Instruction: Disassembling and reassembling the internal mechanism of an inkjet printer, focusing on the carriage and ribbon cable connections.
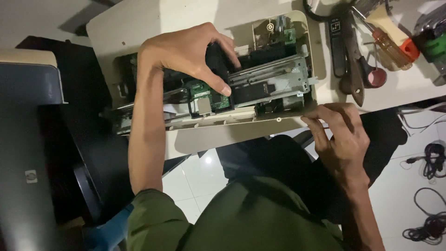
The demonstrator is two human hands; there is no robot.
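Nearest to me: my green sleeve (153, 218) and chest fill the bottom of the view, with the white tiled floor (195, 179) showing between my arms.
Thing in hand: an opened printer (200, 135), cream shell with its cover off, lying on the bench (409, 86) with its near edge overhanging toward me.
Left hand (186, 53): my grip is closed over a black part (218, 60) inside the chassis, thumb tip down beside the green circuit board (209, 95).
Right hand (341, 135): fingertips pinch the printer's near right corner, steadying the shell; nothing else is in that grip.
How it will handle, I judge: the shell is stiff plastic and light, but the grey metal frame (278, 76) gives the body some weight, so it wants two hands.
Where to hold, I judge: the frame and the shell's rim are safe; the board and the thin metal rail look fragile, so I keep pressure off them.
Slip: the smooth plastic could slide on the bench.
Around it: a screwdriver with an amber handle (390, 46) and pliers with dark handles (355, 69) lie on the bench to the right.
Farther out: another dark machine (28, 153) at my left, loose black cables (429, 223) on the floor at right.
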